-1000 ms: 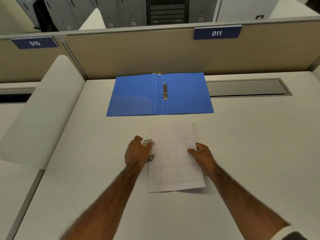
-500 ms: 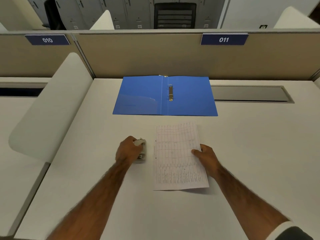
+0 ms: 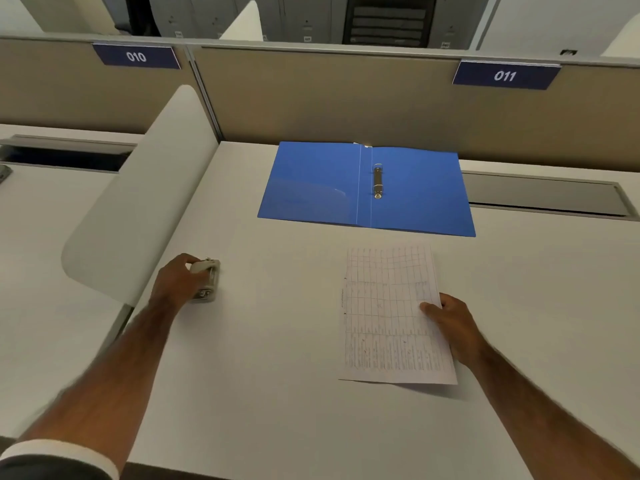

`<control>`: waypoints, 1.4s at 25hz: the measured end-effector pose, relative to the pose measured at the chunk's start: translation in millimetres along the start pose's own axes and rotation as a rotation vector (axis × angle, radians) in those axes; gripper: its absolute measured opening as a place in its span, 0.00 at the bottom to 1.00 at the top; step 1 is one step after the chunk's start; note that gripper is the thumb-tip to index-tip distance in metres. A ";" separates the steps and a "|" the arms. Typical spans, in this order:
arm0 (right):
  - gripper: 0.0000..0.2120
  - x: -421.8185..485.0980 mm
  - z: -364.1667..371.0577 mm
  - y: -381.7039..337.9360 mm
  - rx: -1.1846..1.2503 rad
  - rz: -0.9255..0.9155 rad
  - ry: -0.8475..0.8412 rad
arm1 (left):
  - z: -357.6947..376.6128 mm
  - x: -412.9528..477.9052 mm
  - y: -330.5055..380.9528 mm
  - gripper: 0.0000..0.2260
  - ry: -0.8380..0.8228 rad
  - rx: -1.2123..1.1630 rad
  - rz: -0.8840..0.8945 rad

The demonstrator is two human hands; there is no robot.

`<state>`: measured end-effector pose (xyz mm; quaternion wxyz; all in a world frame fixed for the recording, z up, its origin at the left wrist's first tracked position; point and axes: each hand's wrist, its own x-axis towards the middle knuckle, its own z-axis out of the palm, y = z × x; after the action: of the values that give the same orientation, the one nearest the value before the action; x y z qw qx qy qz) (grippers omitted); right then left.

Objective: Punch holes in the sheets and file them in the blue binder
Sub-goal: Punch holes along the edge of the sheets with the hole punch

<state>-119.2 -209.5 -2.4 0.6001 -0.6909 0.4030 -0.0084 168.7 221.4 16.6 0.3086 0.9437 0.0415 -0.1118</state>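
Observation:
The blue binder lies open and flat at the back of the white desk, its metal ring clip just right of the spine. In front of it lie the printed sheets, with small holes along their left edge. My right hand pinches the sheets' right edge, thumb on top. Far to the left, near the desk's left edge, my left hand grips the small grey metal hole punch, well apart from the sheets.
A white curved divider rises along the desk's left edge beside the punch. A beige partition with signs 010 and 011 closes the back. A grey cable tray slot runs at the back right.
My left hand has slid the hole punch off the sheets' left edge and away to the left. My right hand keeps its hold on the sheets' right edge.

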 end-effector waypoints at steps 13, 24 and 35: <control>0.07 -13.7 7.0 -11.1 0.052 0.084 0.101 | 55.3 -96.6 30.6 0.12 0.200 0.130 0.567; 0.06 -21.3 -1.8 4.1 0.080 0.104 0.058 | 155.1 -179.2 47.1 0.36 -0.234 0.515 0.602; 0.06 -19.5 -10.7 11.8 -0.005 0.065 0.031 | 163.0 -178.2 79.8 0.41 -0.207 0.462 0.555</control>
<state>-144.1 -206.7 0.0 0.5918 -0.6788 0.4347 0.0014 -22.8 59.0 -23.4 0.1087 0.9475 -0.2734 -0.1253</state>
